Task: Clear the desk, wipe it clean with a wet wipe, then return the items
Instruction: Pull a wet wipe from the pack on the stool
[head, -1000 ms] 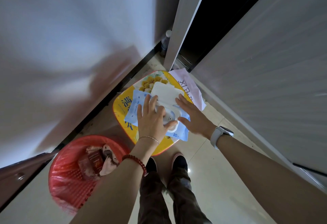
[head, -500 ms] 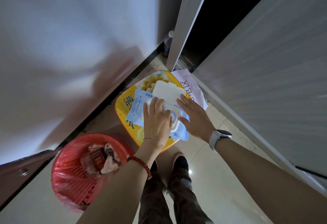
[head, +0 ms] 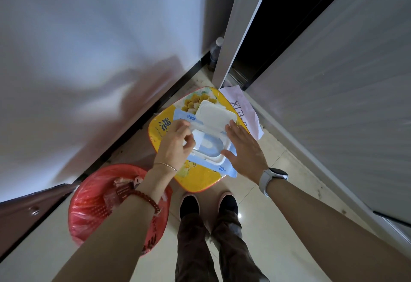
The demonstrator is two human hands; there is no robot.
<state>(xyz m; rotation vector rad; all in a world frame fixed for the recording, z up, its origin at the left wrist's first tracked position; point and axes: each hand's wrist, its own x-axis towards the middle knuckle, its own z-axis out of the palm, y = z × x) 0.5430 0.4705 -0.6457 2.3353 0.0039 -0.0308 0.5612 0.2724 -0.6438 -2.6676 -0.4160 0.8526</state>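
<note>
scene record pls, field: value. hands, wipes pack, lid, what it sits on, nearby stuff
left hand: fingers pinched at the left edge of the pack's opening; a wipe in the pinch cannot be made out
right hand: flat, fingers straight, steadying the pack's right side
wipes pack: blue and white, lying flat
lid: flipped open, away from the person
support: yellow tray
nearby: red bin at left, paper sheet behind tray

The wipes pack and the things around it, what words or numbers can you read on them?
"80" followed by a small character too blurred to read: on the near corner of the wet wipe pack.
"倍加洁", small and only roughly legible: on the pack's far edge.
"满": large blue character on the yellow stool top; the tiny line under it is too small to read.
Large purple characters on the white paper: cut off, unreadable.
Red trash bag print: unreadable.
</note>
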